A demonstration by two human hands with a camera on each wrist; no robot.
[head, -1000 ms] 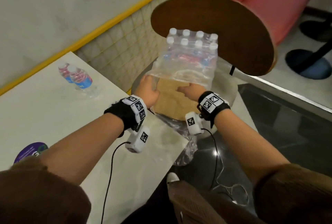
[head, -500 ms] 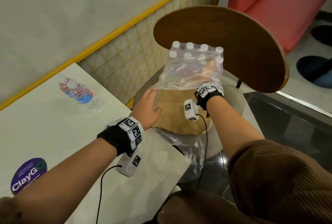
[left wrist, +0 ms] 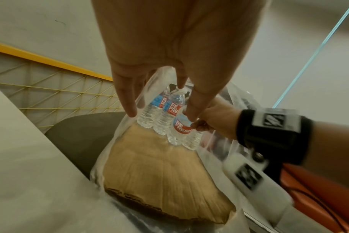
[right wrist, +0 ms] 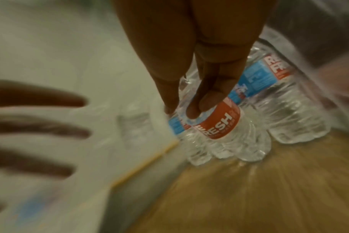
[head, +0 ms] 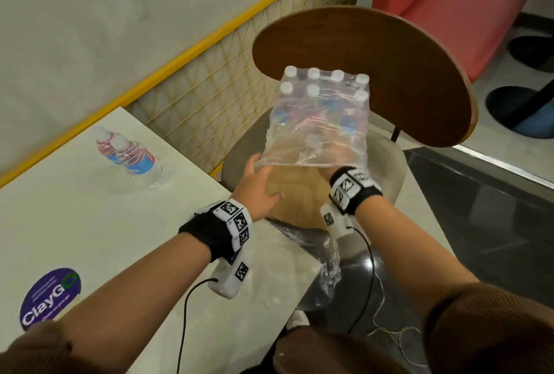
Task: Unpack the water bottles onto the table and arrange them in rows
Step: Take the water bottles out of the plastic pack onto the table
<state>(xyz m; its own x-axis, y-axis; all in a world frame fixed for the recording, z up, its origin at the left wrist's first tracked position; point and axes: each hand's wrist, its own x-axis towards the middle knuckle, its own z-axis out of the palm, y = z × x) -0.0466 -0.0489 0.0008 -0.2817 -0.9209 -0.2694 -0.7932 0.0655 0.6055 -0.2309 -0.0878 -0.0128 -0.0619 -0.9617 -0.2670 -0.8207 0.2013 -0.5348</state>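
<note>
A pack of water bottles (head: 320,110) in clear plastic wrap stands on a cardboard tray (head: 299,197) on a chair seat. My left hand (head: 259,185) holds the wrap's open edge up, its fingers (left wrist: 127,102) straight against the film. My right hand (head: 335,152) reaches inside the wrap. There its fingers curl round a front bottle (left wrist: 181,127) with a red and blue label (right wrist: 219,126), still standing among the others. Two bottles (head: 132,158) stand together on the white table (head: 75,224) at its far side.
The chair's round wooden backrest (head: 374,74) rises right behind the pack. Torn wrap (head: 326,268) hangs off the tray between chair and table corner. A yellow mesh fence (head: 195,98) runs along the table's far edge. A purple sticker (head: 51,298) marks the near tabletop.
My right hand left the wrap's edge, went in under the film and took hold of a front bottle. My left hand stayed at the wrap's opening and holds it up.
</note>
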